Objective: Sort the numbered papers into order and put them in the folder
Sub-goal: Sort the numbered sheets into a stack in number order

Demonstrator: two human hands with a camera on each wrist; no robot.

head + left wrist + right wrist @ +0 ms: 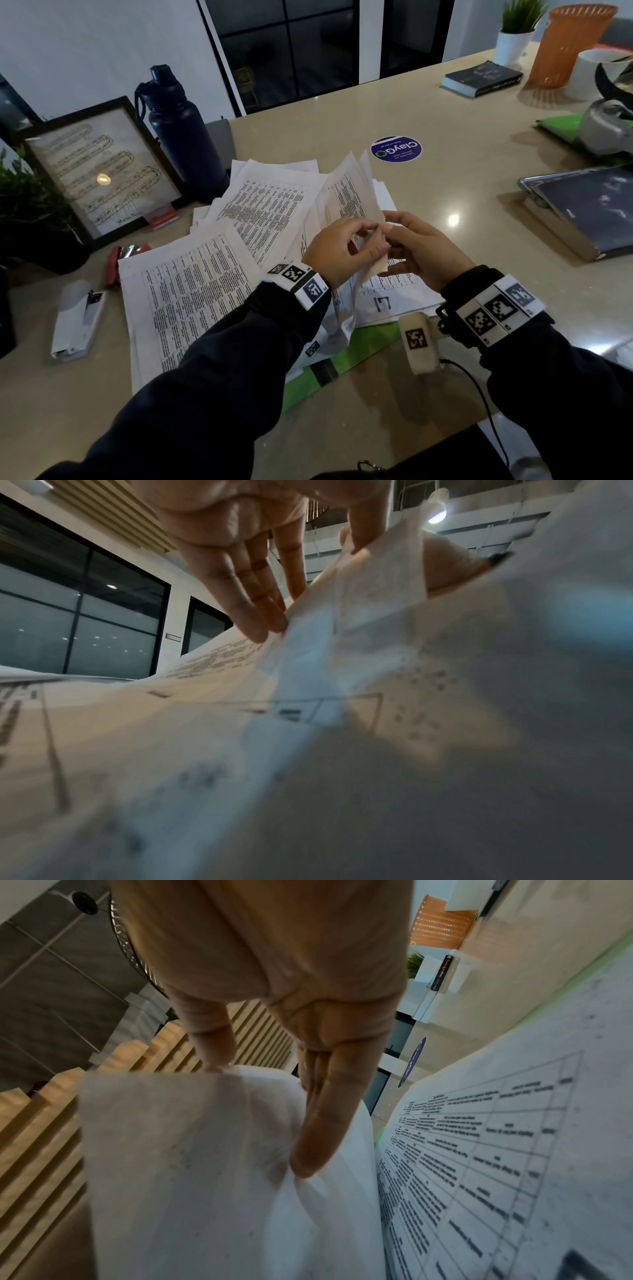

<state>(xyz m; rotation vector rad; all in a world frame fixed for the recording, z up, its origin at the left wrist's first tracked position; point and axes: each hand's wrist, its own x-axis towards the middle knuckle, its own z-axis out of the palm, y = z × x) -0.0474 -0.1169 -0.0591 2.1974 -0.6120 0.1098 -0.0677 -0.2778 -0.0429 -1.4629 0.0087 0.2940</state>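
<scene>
Both hands meet above the table over a few printed sheets [352, 195] that stand tilted upward. My left hand [342, 246] pinches their lower corner, its fingers [253, 601] lying against the paper. My right hand [421, 250] pinches the same bundle from the right, fingers [318, 1123] on the white sheet [192, 1150]. Loose printed papers spread over the table: a stack [185, 291] at the left, a fanned pile [267, 205] behind it, and a sheet marked 17 [382, 303] under my hands. The green folder [359, 349] lies partly covered by papers.
A dark water bottle [181, 130] and a framed picture [99, 171] stand behind the papers. A red stapler [120, 260] and a white case [77, 318] lie at the left. A closed laptop [589, 205] is at the right, a book [483, 82] and orange basket [568, 44] farther back.
</scene>
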